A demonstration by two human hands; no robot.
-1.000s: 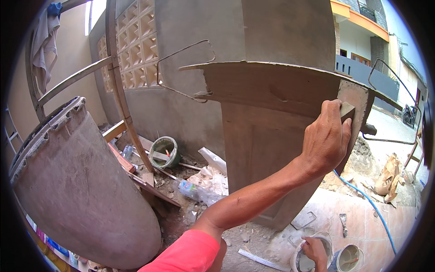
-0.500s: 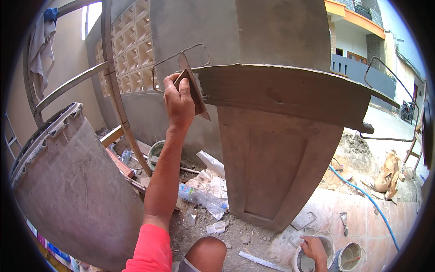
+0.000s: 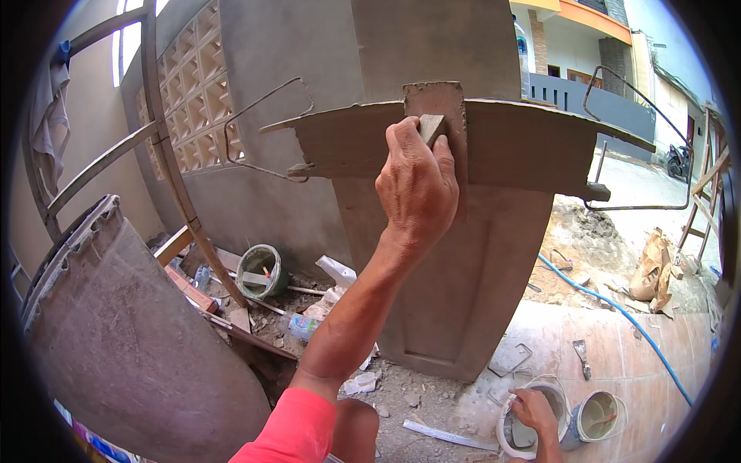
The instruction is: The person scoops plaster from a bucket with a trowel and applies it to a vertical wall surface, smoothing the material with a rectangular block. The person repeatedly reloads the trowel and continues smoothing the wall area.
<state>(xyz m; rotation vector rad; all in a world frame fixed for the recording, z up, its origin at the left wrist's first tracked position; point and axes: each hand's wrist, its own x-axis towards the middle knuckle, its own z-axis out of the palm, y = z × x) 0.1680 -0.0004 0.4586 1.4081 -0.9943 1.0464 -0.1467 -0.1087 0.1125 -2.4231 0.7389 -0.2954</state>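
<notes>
My left hand (image 3: 417, 174) is closed around the block handle of a plasterer's hand float (image 3: 434, 96). The float's long, thin brown blade stands upright against the dark, wet mortar band (image 3: 532, 147) across the top of a grey pillar (image 3: 432, 309), its top end rising above the band's upper edge. Low on the right, my right hand (image 3: 534, 410) hangs over a pale bucket (image 3: 505, 440), with its fingers bent loosely near the rim and nothing visible in them. Grey material lies inside that bucket.
Bent wire clamps (image 3: 231, 143) stick out at both ends of the band. A second bucket (image 3: 600, 417), a scraper (image 3: 582, 359) and a blue hose (image 3: 617, 305) lie to the right. A grey-stained sheet (image 3: 139, 332) and a wooden frame (image 3: 166, 147) stand left, near a green bucket (image 3: 270, 287).
My left hand has carried the float from the band's left end rightward to its middle, the blade now more upright. My view has shifted slightly. The right hand stays over the bucket.
</notes>
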